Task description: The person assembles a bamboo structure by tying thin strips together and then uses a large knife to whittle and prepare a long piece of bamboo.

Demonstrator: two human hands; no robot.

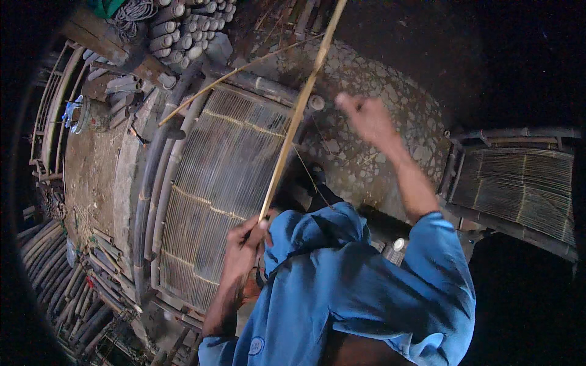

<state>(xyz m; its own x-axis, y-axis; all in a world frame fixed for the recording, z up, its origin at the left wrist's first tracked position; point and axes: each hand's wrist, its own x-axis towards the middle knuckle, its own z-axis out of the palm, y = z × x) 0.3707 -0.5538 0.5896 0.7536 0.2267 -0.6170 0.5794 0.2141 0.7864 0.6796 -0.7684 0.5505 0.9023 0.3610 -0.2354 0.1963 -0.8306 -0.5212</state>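
Observation:
My left hand point(243, 244) is closed around the lower end of a long, flat bamboo strip point(303, 97), close to my blue-clothed knee. From there the strip slants up and away past the top of the view. Beyond it to the right, my right hand point(369, 121) is raised, slightly blurred, with one finger stretched out and nothing visible in it. Under the strip lies a bamboo slat panel point(226, 177) bound with pale crosswise ties, inside a frame of thick bamboo poles point(160, 183). A thin strand point(305, 168) hangs between the panel and my knee.
A thinner bamboo strip point(238, 72) leans across the frame's far corner. Cut bamboo tubes point(189, 33) are stacked at the far left, and long poles point(58, 274) lie at the near left. Another slatted bamboo frame point(516, 186) stands right. The floor point(390, 85) is stone-patterned.

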